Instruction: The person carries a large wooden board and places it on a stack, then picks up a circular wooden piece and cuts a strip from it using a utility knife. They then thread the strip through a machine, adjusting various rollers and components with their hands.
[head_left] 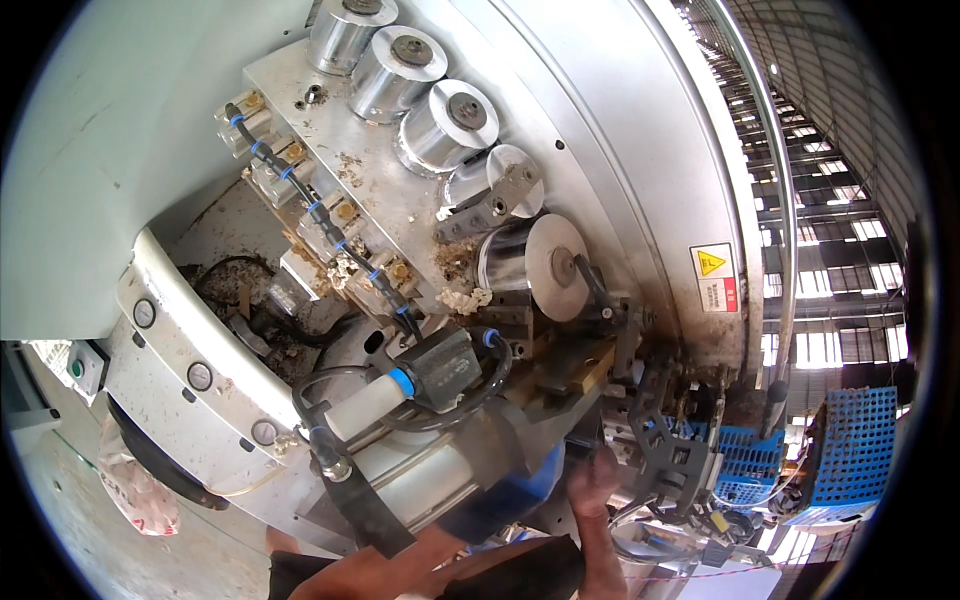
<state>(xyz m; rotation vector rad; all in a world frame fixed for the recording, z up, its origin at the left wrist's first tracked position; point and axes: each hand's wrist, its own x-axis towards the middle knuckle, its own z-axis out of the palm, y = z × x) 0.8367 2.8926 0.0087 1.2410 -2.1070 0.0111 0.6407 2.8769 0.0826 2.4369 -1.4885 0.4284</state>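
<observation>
My right hand (594, 482) is raised at the lower middle, beside a dark bracket-like machine part. Its fingers are smeared, and whether they grip anything does not show. My left forearm (385, 572) reaches in from the lower edge under a silvery pneumatic cylinder (415, 485); the left hand itself is hidden behind it. A blurred blue object (515, 495) lies between the cylinder and my right hand, its kind unclear. Above the cylinder sits a dark valve block (445, 370) with a white filter-like tube (368, 405) and black air hoses.
Several shiny metal rollers (448, 125) stand in a row on a metal plate, the nearest roller (555, 268) beside a black arm. Glue-like crumbs (465, 300) and dust lie about. Pressure gauges (200, 376) line the left panel. Blue perforated crates (852, 448) stand at right.
</observation>
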